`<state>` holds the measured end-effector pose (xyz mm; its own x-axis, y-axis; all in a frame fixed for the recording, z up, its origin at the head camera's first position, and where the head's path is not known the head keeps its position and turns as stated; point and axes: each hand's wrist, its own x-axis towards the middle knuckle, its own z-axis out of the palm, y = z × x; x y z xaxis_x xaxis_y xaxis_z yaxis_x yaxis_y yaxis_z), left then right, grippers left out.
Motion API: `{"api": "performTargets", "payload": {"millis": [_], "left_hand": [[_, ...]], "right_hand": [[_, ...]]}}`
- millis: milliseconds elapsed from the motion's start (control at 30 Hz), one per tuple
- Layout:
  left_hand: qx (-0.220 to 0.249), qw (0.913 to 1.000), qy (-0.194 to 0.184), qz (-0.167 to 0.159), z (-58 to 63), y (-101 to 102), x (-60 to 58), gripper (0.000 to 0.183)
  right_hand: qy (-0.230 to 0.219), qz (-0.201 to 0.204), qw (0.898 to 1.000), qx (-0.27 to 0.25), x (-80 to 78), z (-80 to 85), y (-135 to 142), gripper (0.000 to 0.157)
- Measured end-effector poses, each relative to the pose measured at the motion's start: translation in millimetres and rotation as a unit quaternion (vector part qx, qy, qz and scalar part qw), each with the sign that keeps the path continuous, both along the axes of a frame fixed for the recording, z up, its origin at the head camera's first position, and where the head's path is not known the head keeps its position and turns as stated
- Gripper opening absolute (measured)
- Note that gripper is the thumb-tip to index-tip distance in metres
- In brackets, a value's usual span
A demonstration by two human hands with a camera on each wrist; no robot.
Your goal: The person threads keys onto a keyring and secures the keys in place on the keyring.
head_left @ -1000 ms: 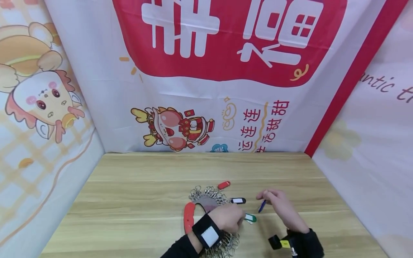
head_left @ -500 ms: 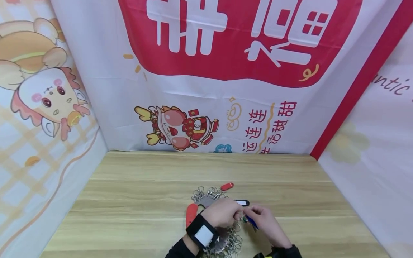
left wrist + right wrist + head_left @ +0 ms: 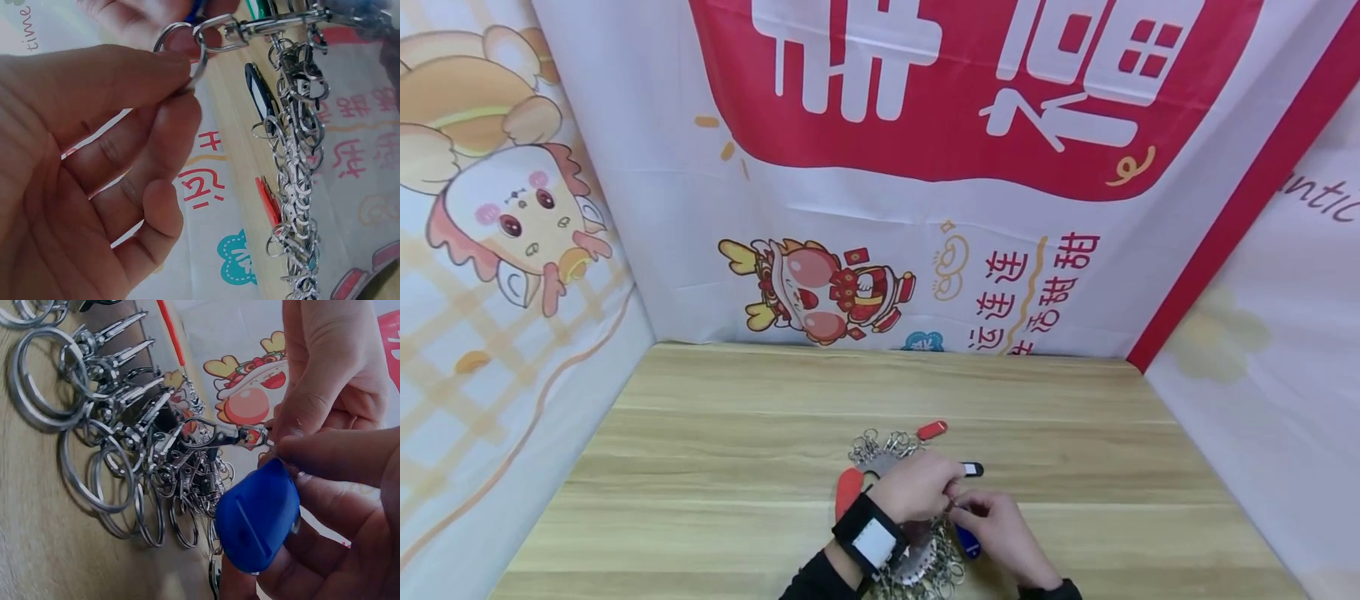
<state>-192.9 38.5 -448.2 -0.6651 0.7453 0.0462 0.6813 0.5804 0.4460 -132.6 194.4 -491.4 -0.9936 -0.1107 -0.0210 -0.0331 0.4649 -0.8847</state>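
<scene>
My left hand pinches a metal split ring between thumb and forefinger. That ring hangs from a swivel clasp. Close against it, my right hand pinches the narrow end of a blue key tag, its rounded end pointing away from the fingertips. The fingertips of both hands meet at the ring. Below the left wrist lies a grey, tooth-edged disc, partly hidden by the hand and forearm. Around its rim sit many clasps with split rings.
A red key tag lies behind the disc, and a black tag with a white label beside it. A green tag shows in the left wrist view. An orange-red strip is left of the hands on the wooden table.
The right hand has moved left with the blue key tag to meet the left hand at the ring. The left hand has shifted slightly. The green tag is now covered in the head view.
</scene>
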Motion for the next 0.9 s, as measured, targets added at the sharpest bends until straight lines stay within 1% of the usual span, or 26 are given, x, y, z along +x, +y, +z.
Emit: {"api": "performTargets", "payload": {"millis": [100,200,267,333,400,433,500,700,733,767,900], "left_hand": [[-0.001,1.0000,-0.007,0.003,-1.8,1.2,1.0,0.018],[-0.019,0.9992,-0.029,0.016,-3.3,-0.1,1.6,0.013],[-0.040,0.9983,-0.036,0.023,-4.6,-1.5,1.0,0.017],[-0.057,0.9975,-0.036,0.020,-5.7,-3.2,0.0,0.023],[-0.061,0.9977,-0.025,0.011,-6.9,-4.1,-0.5,0.025],[-0.059,0.9981,-0.019,0.006,-6.8,-4.4,-0.7,0.025],[-0.052,0.9984,-0.019,0.002,-5.5,-5.3,-0.2,0.022],[-0.046,0.9984,-0.032,0.005,1.1,-7.6,2.3,0.019],[-0.044,0.9985,-0.033,0.004,1.8,-7.5,2.4,0.019],[-0.043,0.9985,-0.032,0.001,2.0,-7.2,2.2,0.019],[-0.037,0.9990,-0.025,-0.006,1.0,-5.6,2.2,0.020]], "right_hand": [[-0.017,-0.020,1.000,-0.003,-0.2,-0.6,0.5,0.014],[-0.027,-0.031,0.999,-0.012,0.4,-0.4,1.2,0.012],[-0.029,-0.035,0.999,-0.016,0.8,0.2,1.7,0.011],[-0.031,-0.035,0.999,-0.024,1.5,1.5,2.1,0.011],[-0.035,-0.028,0.999,-0.029,2.0,2.9,2.4,0.011],[-0.038,-0.024,0.999,-0.028,2.1,3.4,2.6,0.012],[-0.047,-0.014,0.998,-0.025,2.6,4.8,3.1,0.013],[-0.060,0.009,0.998,-0.005,3.2,4.9,5.4,0.014],[-0.056,0.009,0.998,-0.004,3.2,4.3,5.8,0.013],[-0.055,0.006,0.998,-0.004,4.4,7.7,4.7,0.012],[-0.046,-0.017,0.999,-0.003,4.2,5.4,3.8,0.012]]}}
